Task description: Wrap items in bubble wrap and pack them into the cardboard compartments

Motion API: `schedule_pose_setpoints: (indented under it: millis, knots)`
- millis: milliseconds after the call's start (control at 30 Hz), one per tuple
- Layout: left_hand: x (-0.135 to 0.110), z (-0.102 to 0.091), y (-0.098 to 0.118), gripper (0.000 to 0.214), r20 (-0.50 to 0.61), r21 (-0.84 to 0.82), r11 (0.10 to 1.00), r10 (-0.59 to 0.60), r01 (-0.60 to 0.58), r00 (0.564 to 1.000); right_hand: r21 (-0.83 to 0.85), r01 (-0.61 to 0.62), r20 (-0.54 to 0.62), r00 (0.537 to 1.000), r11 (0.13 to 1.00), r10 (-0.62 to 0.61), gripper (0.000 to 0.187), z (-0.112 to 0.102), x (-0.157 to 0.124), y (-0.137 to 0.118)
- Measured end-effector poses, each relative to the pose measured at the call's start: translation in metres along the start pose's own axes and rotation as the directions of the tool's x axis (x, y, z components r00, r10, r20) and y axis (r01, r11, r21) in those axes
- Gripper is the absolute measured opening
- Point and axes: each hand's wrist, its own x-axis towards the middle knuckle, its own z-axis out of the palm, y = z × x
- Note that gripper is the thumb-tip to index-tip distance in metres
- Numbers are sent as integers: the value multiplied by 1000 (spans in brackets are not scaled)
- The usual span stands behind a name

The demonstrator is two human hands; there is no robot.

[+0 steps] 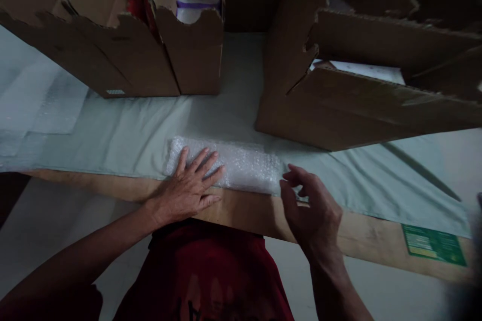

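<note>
A flat, oblong bubble-wrap package point(248, 168) lies along the front of the cloth-covered table. My left hand point(190, 185) rests flat on its left part, fingers spread, with the thumb over the wooden edge. Just off the package's right end is my right hand point(311, 205), its fingers curled and the thumb tip close to the index finger. Whether anything thin is pinched there is too dark to make out. What the wrap contains is hidden.
Cardboard bins point(199, 55) stand at the back left, holding white-and-purple boxes point(198, 5) and something red point(137, 2). A larger carton point(361, 105) stands at the right. Bubble-wrap sheets point(48, 95) lie at the left. A green label point(433, 244) is on the wooden table edge point(248, 210).
</note>
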Motion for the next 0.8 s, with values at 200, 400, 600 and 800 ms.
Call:
schedule_pose_setpoints:
  millis: [200,400,600,800]
  knots:
    - [4,-4,4,69,62,8,999,-40,39,997,23,377,275,888,926,-368,32,41,8,-28]
    - [4,-18,-9,53,-34,-112,994,-24,20,999,-45,399,312,877,916,-366,31,66,-4,-21]
    - [25,-37,-47,33,-115,-79,979,-195,187,974,-34,367,351,875,930,-332,33,63,-7,-24]
    - [54,-51,-65,37,131,-8,976,-213,216,968,15,315,365,882,949,-298,37,65,-9,-23]
